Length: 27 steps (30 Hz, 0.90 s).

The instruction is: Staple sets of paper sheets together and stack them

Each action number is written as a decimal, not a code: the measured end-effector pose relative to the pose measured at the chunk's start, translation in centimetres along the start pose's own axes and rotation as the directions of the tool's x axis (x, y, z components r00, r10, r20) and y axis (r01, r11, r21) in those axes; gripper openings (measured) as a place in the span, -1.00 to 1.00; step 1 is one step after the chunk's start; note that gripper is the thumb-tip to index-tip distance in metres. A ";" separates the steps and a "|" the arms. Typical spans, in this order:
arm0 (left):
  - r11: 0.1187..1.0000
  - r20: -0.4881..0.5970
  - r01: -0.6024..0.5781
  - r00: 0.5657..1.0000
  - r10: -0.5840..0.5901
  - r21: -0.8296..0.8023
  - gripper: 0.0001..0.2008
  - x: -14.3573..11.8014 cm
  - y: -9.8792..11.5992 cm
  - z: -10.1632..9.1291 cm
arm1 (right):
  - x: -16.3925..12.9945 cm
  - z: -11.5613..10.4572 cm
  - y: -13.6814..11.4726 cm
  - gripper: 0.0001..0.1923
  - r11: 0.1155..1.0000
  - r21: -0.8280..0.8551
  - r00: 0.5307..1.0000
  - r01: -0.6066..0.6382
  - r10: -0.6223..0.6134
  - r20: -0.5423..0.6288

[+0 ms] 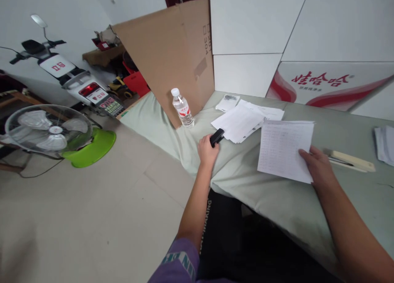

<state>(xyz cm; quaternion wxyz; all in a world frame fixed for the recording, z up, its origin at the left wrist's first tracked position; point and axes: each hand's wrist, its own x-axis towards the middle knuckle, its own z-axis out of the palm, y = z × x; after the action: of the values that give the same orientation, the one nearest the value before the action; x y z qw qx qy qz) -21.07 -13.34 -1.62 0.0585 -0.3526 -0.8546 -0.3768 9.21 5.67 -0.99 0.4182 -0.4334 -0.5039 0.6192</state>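
My left hand (207,149) is closed around a small black stapler (217,137) at the table's near left edge. The stapler's front end lies close to a spread of loose white papers (241,120). To the right, my right hand (320,166) grips the right side of a printed sheaf of paper (285,151), thumb on top and the other fingers hidden beneath. Rows of faint print cover the sheaf's top page. Just beyond my right hand lies a long cream-coloured stapler (351,160) on the tablecloth.
A water bottle (183,109) stands before an upright cardboard sheet (172,49). White boxes (246,20) line the table's back. More folded papers (384,145) lie far right. On the floor at left are a green-based fan (89,147) and a scooter (74,77).
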 end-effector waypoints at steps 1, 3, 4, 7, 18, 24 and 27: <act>1.000 -0.002 -0.006 1.000 0.006 -0.003 -0.65 0.0 -0.1 0.0 | 0.0 0.0 -0.1 -0.47 1.000 -0.007 1.000 0.005 -0.005 0.003; 1.000 -0.010 -0.018 1.000 0.018 -0.007 -0.67 0.0 -0.2 0.1 | -0.1 0.2 -0.2 -0.47 1.000 -0.018 1.000 0.008 -0.008 0.005; 1.000 -0.014 -0.023 1.000 0.023 -0.007 -0.68 0.0 -0.3 0.2 | -0.2 0.2 -0.3 -0.47 1.000 -0.017 1.000 0.004 -0.004 0.003; 1.000 -0.022 -0.028 0.999 0.028 -0.006 -0.69 0.1 -0.4 0.3 | -0.2 0.4 -0.4 -0.45 1.000 0.007 1.000 -0.006 0.006 0.005; 1.000 -0.016 -0.008 1.000 0.008 0.006 -0.71 0.1 -0.3 0.3 | -0.1 0.2 -0.1 -0.48 1.000 -0.016 1.000 0.004 -0.004 -0.003; 1.000 -0.016 -0.010 1.000 0.010 -0.005 -0.70 0.2 -0.6 0.5 | -0.2 0.2 -0.1 -0.43 1.000 -0.009 1.000 0.001 -0.001 0.027; 1.000 -0.016 -0.008 1.000 0.008 -0.019 -0.70 0.2 -0.6 0.4 | -0.1 0.1 0.0 -0.42 1.000 -0.013 0.999 0.006 -0.005 0.038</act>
<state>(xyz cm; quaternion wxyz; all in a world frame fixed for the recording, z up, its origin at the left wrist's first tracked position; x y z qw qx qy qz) -21.53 -13.23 -2.21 0.0634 -0.3536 -0.8490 -0.3875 9.14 5.56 -0.93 0.4072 -0.4229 -0.5171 0.6229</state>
